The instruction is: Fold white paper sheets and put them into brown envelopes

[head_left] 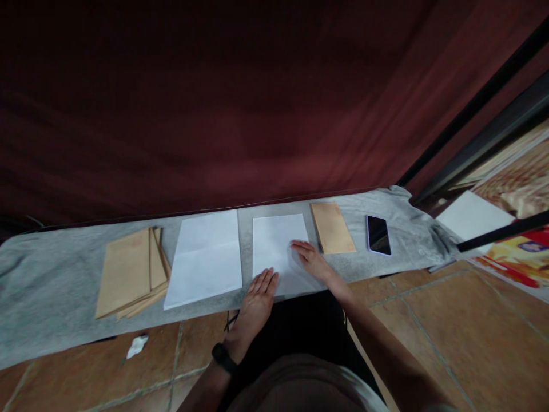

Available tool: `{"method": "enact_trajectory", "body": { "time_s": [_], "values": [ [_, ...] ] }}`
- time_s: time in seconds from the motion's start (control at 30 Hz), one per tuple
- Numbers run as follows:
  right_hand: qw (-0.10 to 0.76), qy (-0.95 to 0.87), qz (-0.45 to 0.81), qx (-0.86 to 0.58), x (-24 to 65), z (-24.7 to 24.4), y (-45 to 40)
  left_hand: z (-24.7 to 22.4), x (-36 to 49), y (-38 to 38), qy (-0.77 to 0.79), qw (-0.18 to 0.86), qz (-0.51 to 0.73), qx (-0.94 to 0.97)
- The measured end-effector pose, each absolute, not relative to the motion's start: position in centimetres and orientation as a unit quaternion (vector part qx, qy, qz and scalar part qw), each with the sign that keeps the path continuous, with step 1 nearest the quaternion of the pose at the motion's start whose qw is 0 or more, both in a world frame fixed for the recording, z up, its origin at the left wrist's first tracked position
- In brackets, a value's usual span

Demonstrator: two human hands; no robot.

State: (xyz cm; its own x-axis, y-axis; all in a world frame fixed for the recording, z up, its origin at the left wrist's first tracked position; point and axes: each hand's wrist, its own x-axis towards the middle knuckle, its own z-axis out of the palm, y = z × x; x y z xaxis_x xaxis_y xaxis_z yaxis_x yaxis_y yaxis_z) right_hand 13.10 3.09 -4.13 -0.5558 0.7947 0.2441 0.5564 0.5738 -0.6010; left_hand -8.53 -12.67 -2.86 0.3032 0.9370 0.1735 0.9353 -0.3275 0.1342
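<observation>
A white sheet of paper [274, 234] lies flat on the grey cloth in front of me. My left hand [259, 294] rests on its near left corner, fingers stretched out and flat. Across the right part of the same sheet lies my right hand [311, 258], its fingers extended and pointing left. Neither hand grips anything. To the left is a stack of white paper [206, 257] with a faint crease across it. Just right of the sheet sits a single brown envelope [333, 228].
A pile of brown envelopes [126, 269] is fanned at the left of the cloth-covered bench [47, 292]. A phone [378, 235] lies to the right. Behind hangs a dark red curtain [240, 114]. Crumpled white tissue [137, 346] is on the tiled floor [441, 309]. Black metal bars [480, 97] stand at right.
</observation>
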Motion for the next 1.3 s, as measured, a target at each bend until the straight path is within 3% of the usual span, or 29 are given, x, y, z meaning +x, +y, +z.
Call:
{"method": "enact_trajectory", "body": {
  "time_s": [0.33,0.63,0.83,1.1,1.3],
  "values": [
    [0.202,-0.879,0.266,-0.341,21.3,-3.1,-5.7,-0.7,-8.3,-14.7,0.575,0.044,0.074,0.813],
    [0.266,-0.849,0.284,-0.357,21.1,-3.1,-5.0,-1.1,-13.8,-15.7,0.583,0.161,0.223,0.764],
    [0.28,-0.847,0.277,-0.356,20.8,-3.6,-5.5,-1.8,-13.6,-15.0,0.558,0.168,0.256,0.772],
    [0.247,-0.81,0.288,-0.447,20.3,-2.5,-4.5,-0.8,-13.3,-13.3,0.632,0.266,0.302,0.662],
    [0.222,-0.766,0.285,-0.531,18.4,-1.6,-3.3,0.0,-12.1,-10.9,0.686,0.272,0.351,0.576]
  ]
}}
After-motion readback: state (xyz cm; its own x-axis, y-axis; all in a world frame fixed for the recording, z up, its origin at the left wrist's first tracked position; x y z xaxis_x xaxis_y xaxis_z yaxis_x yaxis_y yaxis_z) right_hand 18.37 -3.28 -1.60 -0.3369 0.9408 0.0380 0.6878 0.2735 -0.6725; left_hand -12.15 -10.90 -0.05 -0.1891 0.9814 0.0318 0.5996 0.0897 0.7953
